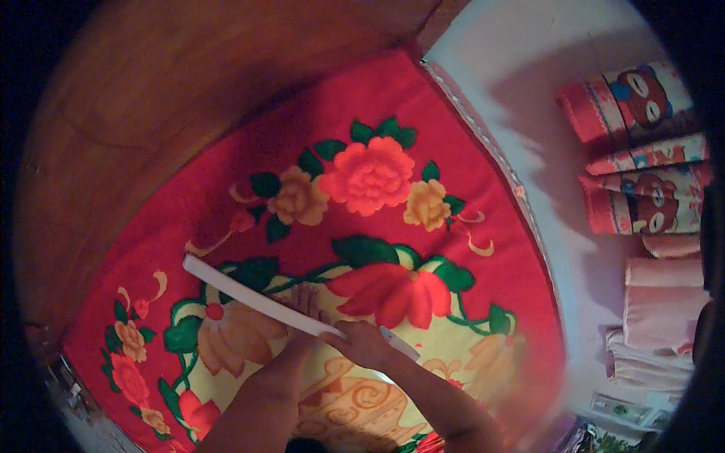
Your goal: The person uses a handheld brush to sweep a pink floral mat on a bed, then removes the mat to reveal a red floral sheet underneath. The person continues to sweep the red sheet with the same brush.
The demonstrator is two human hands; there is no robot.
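My right hand (362, 342) is closed around a long, narrow white bar (255, 303), which slants across the view from upper left to lower right. The bar's short end shows past my fist on the right. What the bar is for cannot be told. My left hand (305, 300) rests with fingers spread on a red floral blanket (464, 164), and the bar partly covers it from view. Large roses, green leaves and a yellow middle field with brown scrolls pattern the blanket, which lies spread out with slight wrinkles.
A brown wooden panel (141, 107) borders the blanket at upper left. Along the right runs a pale wall (544, 226). Bear-patterned cloths (645, 102) and folded pink cloths (660, 306) are at far right. Green leaves (614, 441) show at the lower right.
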